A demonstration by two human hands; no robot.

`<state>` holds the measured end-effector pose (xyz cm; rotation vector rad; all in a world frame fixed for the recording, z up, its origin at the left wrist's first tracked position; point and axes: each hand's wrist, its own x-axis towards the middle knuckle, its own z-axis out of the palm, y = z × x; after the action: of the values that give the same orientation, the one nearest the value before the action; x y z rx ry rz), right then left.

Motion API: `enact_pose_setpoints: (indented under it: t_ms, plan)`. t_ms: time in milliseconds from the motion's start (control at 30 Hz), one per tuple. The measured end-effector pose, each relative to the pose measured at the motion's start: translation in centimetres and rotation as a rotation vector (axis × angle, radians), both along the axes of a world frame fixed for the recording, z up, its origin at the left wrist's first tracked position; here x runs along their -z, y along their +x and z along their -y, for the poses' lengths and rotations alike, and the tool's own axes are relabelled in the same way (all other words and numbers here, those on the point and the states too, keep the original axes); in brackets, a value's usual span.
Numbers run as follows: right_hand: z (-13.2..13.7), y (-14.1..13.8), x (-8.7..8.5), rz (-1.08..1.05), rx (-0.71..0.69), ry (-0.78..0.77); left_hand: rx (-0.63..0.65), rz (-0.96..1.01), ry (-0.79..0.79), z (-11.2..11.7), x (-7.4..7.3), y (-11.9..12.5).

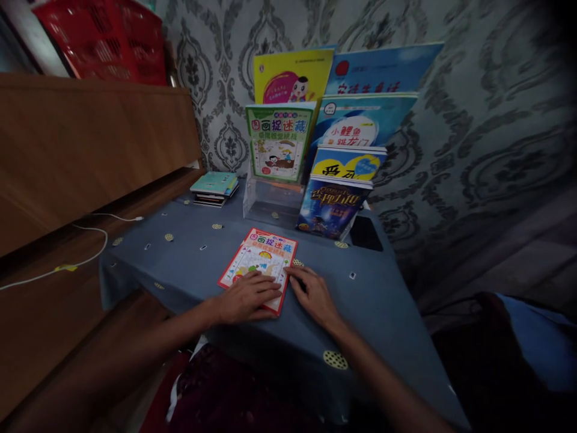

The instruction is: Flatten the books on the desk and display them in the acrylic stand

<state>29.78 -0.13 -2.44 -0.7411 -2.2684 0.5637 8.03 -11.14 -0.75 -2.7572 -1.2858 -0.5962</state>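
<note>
A red-bordered picture book point(246, 257) lies on the cloth-covered table, its cover facing up. My left hand point(249, 297) rests flat over the lower part of the cover, fingers spread toward the right. At the book's right edge, my right hand point(314, 294) touches the border with its fingertips, the fingers loosely bent and apart. Behind the book stands a clear plastic rack point(270, 203). A green-bordered picture book point(279, 144) leans in its left side, in front of a yellow book point(293, 69). On its right side, several books are tiered, with a dark blue book point(331, 207) foremost.
A small stack of books point(215, 185) sits at the table's back left. Beside the rack at right lies a dark flat object point(366, 233), perhaps a phone. A wooden cabinet point(99, 138) with a red basket point(108, 39) borders the left. A white cable point(97, 248) crosses there.
</note>
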Motion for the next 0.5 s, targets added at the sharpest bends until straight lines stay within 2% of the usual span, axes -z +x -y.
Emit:
enact_pose_setpoints:
  t_ms: [167,367,500]
  plan:
    - [-0.1,-0.1,0.4,0.016,-0.037,0.018,-0.013,-0.056,0.026,-0.3,0.1,-0.3]
    - [-0.6,-1.3,1.5,0.03,-0.07,0.086,0.007,-0.104,0.026,-1.5,0.2,-2.3]
    - [-1.0,-2.5,1.4,0.048,-0.056,0.085,0.01,-0.123,0.026,-2.2,0.1,-3.3]
